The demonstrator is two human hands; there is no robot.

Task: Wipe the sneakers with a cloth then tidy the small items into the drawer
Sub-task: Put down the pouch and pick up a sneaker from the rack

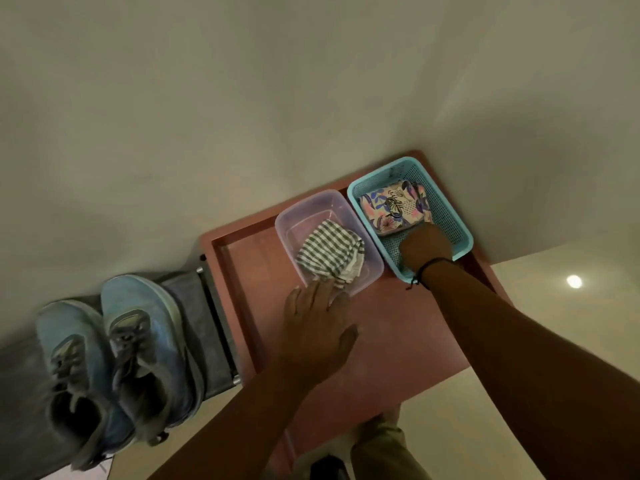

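Blue sneakers [114, 358], 2 of them, sit on the grey rack [207, 327]; left hand [317, 330] lies flat, fingers straight, touching the checked cloth [330, 252] in the clear tub [329, 206]; right hand [426, 247] reaches into the teal basket [453, 216] in the pink drawer [242, 271], fingers hidden, so I cannot tell; a hard push could tip the tub.

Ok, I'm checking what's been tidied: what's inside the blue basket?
In the blue basket lies a flowery pouch. The right hand reaches in beside it and covers the near corner, so anything under the hand or the pouch can't be seen.
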